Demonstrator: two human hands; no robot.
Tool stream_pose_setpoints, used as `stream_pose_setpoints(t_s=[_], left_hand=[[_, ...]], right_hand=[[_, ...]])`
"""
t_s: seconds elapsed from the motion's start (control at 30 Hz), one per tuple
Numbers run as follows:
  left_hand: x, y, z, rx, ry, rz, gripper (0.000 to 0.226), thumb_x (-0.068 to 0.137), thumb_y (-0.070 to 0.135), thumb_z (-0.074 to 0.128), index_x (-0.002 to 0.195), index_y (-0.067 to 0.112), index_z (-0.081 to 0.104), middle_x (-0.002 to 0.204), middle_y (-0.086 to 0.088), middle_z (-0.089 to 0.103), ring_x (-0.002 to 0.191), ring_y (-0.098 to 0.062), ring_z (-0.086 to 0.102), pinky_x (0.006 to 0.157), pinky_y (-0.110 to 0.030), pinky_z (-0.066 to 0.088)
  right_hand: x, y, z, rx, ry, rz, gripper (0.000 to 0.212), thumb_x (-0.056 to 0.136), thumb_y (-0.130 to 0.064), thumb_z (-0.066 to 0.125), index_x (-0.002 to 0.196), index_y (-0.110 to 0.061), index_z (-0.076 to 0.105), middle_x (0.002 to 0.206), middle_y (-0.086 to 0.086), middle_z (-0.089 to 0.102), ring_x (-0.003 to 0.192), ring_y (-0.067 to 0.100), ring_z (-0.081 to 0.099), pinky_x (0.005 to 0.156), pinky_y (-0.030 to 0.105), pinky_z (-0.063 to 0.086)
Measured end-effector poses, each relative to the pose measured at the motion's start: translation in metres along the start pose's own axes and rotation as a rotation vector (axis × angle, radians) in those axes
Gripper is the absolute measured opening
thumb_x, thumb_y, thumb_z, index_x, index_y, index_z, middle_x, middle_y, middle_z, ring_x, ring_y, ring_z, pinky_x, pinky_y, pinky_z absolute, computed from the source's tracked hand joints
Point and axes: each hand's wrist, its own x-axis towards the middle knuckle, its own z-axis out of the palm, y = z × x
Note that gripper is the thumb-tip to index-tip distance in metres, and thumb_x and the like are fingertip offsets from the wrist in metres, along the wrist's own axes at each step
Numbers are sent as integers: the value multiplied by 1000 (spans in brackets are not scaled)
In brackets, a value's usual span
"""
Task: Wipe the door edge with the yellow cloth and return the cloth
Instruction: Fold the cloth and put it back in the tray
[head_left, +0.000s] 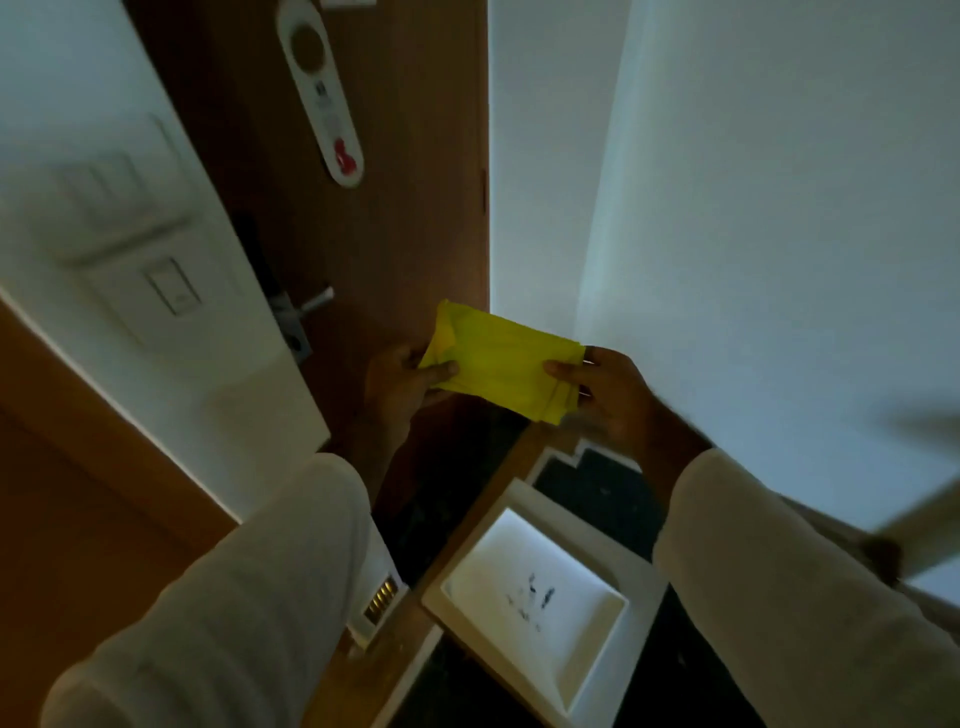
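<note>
A folded yellow cloth (498, 364) is stretched between both hands in front of me. My left hand (400, 384) pinches its left end and my right hand (608, 389) pinches its right end. Behind the cloth stands a brown wooden door (374, 208), and its vertical right edge (485, 182) meets a white wall just above the cloth. The cloth is held a little away from that edge, below it in the view. Both arms wear pale long sleeves.
A white door hanger (322, 88) with a red mark hangs on the door. A metal door handle (306, 306) sits left of my hands. A white switch panel (156, 249) is on the left wall. Below, a white tray (535, 587) rests on a dark surface.
</note>
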Motion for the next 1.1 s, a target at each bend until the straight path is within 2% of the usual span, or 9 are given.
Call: stream_pose_setpoints(t_s=[0.13, 0.23, 0.33, 0.5, 0.57, 0.63, 0.73, 0.93, 1.1], left_hand=[[14, -101, 17, 105, 11, -87, 47, 88, -1, 79, 132, 0, 65, 116, -13, 69, 106, -32, 69, 61, -20, 64], [18, -182, 23, 267, 16, -136, 48, 88, 4, 81, 133, 0, 66, 114, -11, 69, 97, -29, 68, 57, -18, 61], [20, -262, 25, 331, 45, -210, 51, 86, 1, 81, 134, -5, 66, 115, -17, 71, 93, -31, 69, 68, -34, 65], [30, -379, 27, 374, 36, -360, 56, 87, -4, 79, 140, -5, 61, 125, -20, 69, 98, -32, 67, 79, -38, 65], [37, -425, 29, 400, 31, -404, 54, 87, -7, 78, 139, -6, 62, 125, -22, 69, 97, -32, 67, 71, -30, 65], [39, -464, 29, 443, 31, -451, 51, 87, -8, 77, 136, -8, 62, 117, -19, 67, 94, -33, 66, 77, -41, 65], [42, -517, 30, 489, 26, -510, 46, 86, -7, 79, 130, -9, 66, 119, -29, 71, 91, -37, 70, 88, -52, 63], [42, -578, 28, 621, -35, -519, 42, 84, 5, 84, 123, -5, 71, 112, -26, 75, 86, -37, 75, 83, -53, 65], [43, -591, 23, 1061, -146, -305, 50, 84, 34, 84, 120, 4, 66, 122, -20, 71, 113, -40, 67, 90, -47, 56]], right_hand=[[6, 94, -30, -86, 97, 137, 38, 79, -4, 81, 114, 4, 68, 92, 10, 78, 85, 25, 77, 64, 31, 62], [15, 174, -51, -232, 129, 244, 33, 68, -16, 91, 93, -2, 75, 88, 12, 77, 87, 27, 76, 77, 39, 64], [20, 255, -65, -383, 165, 325, 27, 62, -24, 94, 64, -13, 70, 80, 12, 75, 78, 26, 75, 81, 42, 62], [29, 373, -76, -599, 141, 411, 25, 75, -32, 86, 71, -16, 67, 83, 10, 76, 79, 27, 76, 81, 45, 62], [31, 416, -81, -641, 171, 426, 25, 76, -30, 86, 84, -15, 68, 85, 6, 71, 77, 27, 76, 75, 33, 62], [29, 453, -83, -665, 180, 435, 34, 77, -26, 85, 101, -7, 69, 90, 8, 72, 74, 28, 75, 63, 19, 57], [28, 507, -88, -777, 193, 417, 32, 78, -27, 83, 100, -9, 67, 88, 14, 76, 79, 32, 74, 76, 34, 57], [30, 572, -97, -839, 232, 412, 33, 73, -22, 86, 95, -11, 64, 82, 14, 72, 77, 33, 72, 74, 40, 58], [31, 569, -94, -1098, 222, 373, 53, 72, -37, 86, 106, -11, 56, 104, 13, 67, 98, 34, 65, 79, 40, 53]])
